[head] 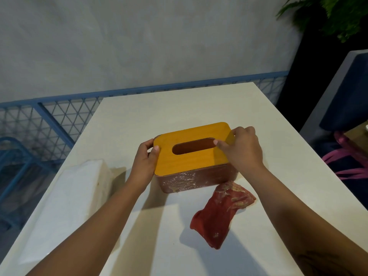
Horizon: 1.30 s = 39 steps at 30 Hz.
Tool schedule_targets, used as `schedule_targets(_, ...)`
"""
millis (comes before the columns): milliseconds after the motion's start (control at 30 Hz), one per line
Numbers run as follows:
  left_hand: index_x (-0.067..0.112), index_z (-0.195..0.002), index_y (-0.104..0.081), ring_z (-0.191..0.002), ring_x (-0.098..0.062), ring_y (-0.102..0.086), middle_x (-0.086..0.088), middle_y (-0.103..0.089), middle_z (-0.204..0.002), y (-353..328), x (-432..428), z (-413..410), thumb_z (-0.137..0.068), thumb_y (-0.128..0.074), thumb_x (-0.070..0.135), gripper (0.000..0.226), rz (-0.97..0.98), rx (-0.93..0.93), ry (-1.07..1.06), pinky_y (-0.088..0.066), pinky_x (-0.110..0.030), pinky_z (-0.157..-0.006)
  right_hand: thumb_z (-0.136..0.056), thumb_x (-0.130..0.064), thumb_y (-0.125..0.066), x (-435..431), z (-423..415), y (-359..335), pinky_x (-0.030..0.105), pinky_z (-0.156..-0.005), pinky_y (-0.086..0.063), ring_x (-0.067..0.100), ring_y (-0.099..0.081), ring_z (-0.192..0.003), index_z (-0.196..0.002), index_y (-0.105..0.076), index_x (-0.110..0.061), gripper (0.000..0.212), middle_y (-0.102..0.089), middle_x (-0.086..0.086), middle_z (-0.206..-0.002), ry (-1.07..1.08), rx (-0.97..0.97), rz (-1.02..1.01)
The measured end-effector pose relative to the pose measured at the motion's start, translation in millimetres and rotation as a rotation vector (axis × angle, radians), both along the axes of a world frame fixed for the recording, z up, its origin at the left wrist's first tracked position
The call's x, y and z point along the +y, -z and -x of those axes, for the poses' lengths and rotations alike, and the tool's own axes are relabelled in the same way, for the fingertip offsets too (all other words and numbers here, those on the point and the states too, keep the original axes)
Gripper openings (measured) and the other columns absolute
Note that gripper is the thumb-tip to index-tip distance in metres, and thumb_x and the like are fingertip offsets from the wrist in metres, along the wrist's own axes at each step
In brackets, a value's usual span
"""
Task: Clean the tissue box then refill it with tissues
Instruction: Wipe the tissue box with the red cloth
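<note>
On the white table (139, 116), near its middle, stands the tissue box (196, 176), a dark red body with whitish smears on its near wall, topped by a yellow lid (191, 164) with an oval slot (193, 146). The left hand (144, 162) curls around the lid's left end, thumb on top at the corner and fingers wrapped over the far edge. The right hand (243, 148) grips the lid's right end, its thumb lying on top just beside the slot and its fingers bent over the far right corner. Just in front of the box, to the right, lies a crumpled red cloth (221, 214), its upper end marked with pale streaks and near the box's base. Left of the box, close to the table's left edge, sits a white pack of tissues (69, 200). Behind the table runs a blue mesh fence (51, 120), and a plant (334, 14) shows at upper right.
</note>
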<state>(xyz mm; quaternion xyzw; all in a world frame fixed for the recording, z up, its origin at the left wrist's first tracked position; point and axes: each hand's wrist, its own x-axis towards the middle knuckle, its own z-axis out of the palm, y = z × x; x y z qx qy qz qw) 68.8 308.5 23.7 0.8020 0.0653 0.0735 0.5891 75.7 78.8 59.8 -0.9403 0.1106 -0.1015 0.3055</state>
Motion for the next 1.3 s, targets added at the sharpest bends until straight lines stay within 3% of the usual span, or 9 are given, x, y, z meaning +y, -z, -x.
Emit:
schedule_targets(200,0.009,-0.131,-0.039,-0.106,-0.017,-0.052,0.0,-0.047,-0.123,-8.6,0.4,-1.5,-0.096,-0.046,0.028,0.041,-0.057,0.032,0.021,-0.048,-0.024,-0.074,-0.078,-0.049,-0.068,-0.8,-6.9,0.6,0.039,-0.081,-0.045,0.031,-0.05,-0.108,-0.116,-0.047,-0.004,0.062,-0.042,0.012,-0.119,-0.025,0.087,-0.07)
schedule_targets(300,0.008,-0.131,-0.039,-0.107,-0.017,-0.049,-0.003,-0.046,-0.127,-16.7,1.0,-11.6,-0.093,-0.053,0.028,0.045,-0.118,0.121,0.03,-0.045,-0.031,-0.083,-0.077,-0.05,-0.069,0.4,-10.2,-1.2,0.04,-0.082,-0.046,0.031,-0.052,-0.108,-0.119,-0.045,-0.004,0.067,-0.042,0.012,-0.121,-0.015,0.124,-0.055)
schedule_targets(400,0.014,-0.131,-0.042,-0.113,-0.024,-0.052,-0.003,-0.047,-0.128,-24.4,-6.9,-23.3,-0.065,-0.071,0.056,0.084,-0.219,0.234,0.028,-0.048,-0.043,-0.093,-0.073,-0.04,-0.077,4.6,-8.9,1.9,0.042,-0.086,-0.046,0.031,-0.048,-0.115,-0.124,-0.04,-0.005,0.072,-0.04,0.011,-0.125,0.006,0.158,-0.032)
schedule_targets(600,0.013,-0.139,-0.03,-0.126,-0.033,-0.039,-0.013,-0.032,-0.138,-15.7,-17.0,-25.0,-0.074,-0.074,0.035,0.081,-0.479,0.227,-0.036,-0.038,-0.045,-0.102,-0.075,-0.033,-0.077,1.1,-9.8,2.1,0.041,-0.092,-0.047,0.029,-0.05,-0.116,-0.125,-0.041,-0.01,0.065,-0.043,0.008,-0.127,0.014,0.13,-0.2)
schedule_targets(767,0.022,-0.143,-0.021,-0.128,-0.035,-0.039,-0.012,-0.031,-0.144,-17.8,-16.5,-22.1,-0.072,-0.075,0.039,0.091,-0.52,0.208,-0.033,-0.038,-0.053,-0.102,-0.074,-0.046,-0.072,7.5,-6.7,-3.5,0.039,-0.093,-0.037,0.027,-0.042,-0.12,-0.128,-0.043,-0.017,0.068,-0.044,0.007,-0.126,-0.04,0.089,0.281)
schedule_targets(900,0.026,-0.14,-0.025,-0.127,-0.033,-0.041,-0.008,-0.036,-0.142,-23.7,-16.8,-23.7,-0.072,-0.072,0.044,0.085,-0.663,0.186,-0.034,-0.038,-0.054,-0.101,-0.075,-0.048,-0.07,25.3,-15.8,-15.6,0.04,-0.093,-0.038,0.026,-0.044,-0.117,-0.127,-0.048,-0.023,0.062,-0.047,0.005,-0.125,-0.427,-0.006,0.543)
schedule_targets(1033,0.021,-0.136,-0.036,-0.122,-0.032,-0.048,-0.007,-0.043,-0.139,-18.5,-7.7,-29.1,-0.084,-0.057,0.052,0.064,-0.504,0.137,-0.02,-0.041,-0.054,-0.1,-0.073,-0.058,-0.068,42.4,-34.0,-19.3,0.041,-0.096,-0.04,0.025,-0.046,-0.119,-0.132,-0.039,-0.019,0.077,-0.047,0.005,-0.129,-0.676,-0.036,0.834)
schedule_targets(1133,0.015,-0.132,-0.043,-0.118,-0.028,-0.052,-0.005,-0.051,-0.133,-14.3,-3.5,-26.0,-0.095,-0.036,0.048,0.049,-0.351,0.094,-0.04,-0.044,-0.042,-0.096,-0.072,-0.061,-0.066,44.2,-45.7,-23.0,0.039,-0.091,-0.044,0.024,-0.051,-0.113,-0.132,-0.036,-0.019,0.079,-0.048,0.005,-0.128,-0.702,-0.077,0.916)
schedule_targets(1300,0.011,-0.123,-0.051,-0.109,-0.025,-0.055,-0.007,-0.057,-0.123,-13.9,-1.5,-22.7,-0.098,-0.031,0.04,0.044,-0.318,0.026,-0.013,-0.04,-0.031,-0.082,-0.082,-0.048,-0.064,52.0,-47.8,-15.3,0.035,-0.082,-0.049,0.023,-0.055,-0.103,-0.132,-0.035,-0.016,0.066,-0.051,0.007,-0.123,-0.781,-0.151,1.032)
